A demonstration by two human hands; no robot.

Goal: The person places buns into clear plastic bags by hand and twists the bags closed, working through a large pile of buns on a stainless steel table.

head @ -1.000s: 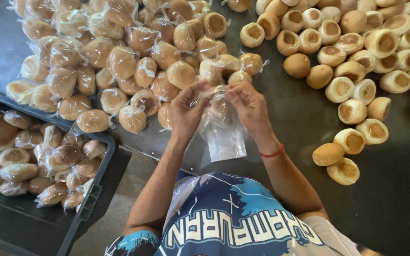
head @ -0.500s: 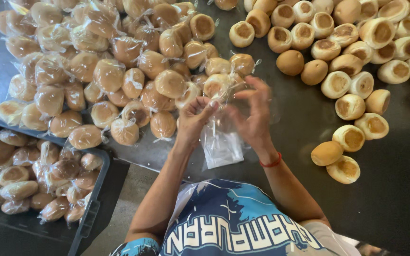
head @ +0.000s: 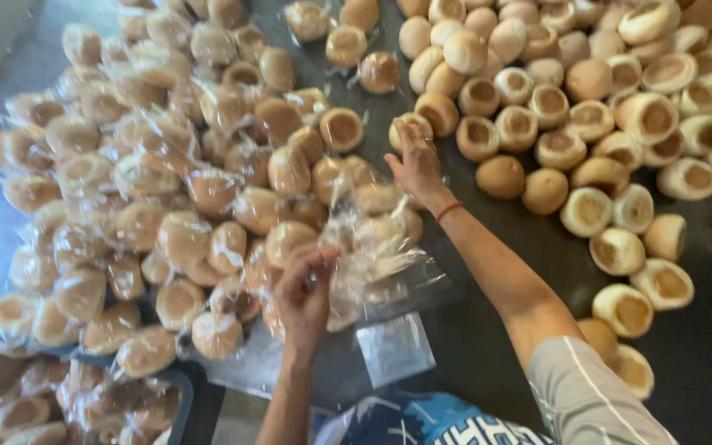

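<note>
Our left hand [head: 305, 292] pinches a clear bag [head: 372, 264] at six o'clock, while our right hand [head: 416, 161], fingers spread and holding nothing, lies nearer the bare bun [head: 411, 125], touching it at twelve o'clock.

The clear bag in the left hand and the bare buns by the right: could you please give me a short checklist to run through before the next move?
1. Left hand grips the clear bag: ok.
2. Bag mouth open: cannot tell, blurred.
3. Right hand has reached the unwrapped buns: ok, fingers at one bun.
4. Bun actually gripped: cannot tell.
5. Wrapped buns kept apart from bare ones: ok.
6. Spare flat bags at hand on the table: ok.
</note>
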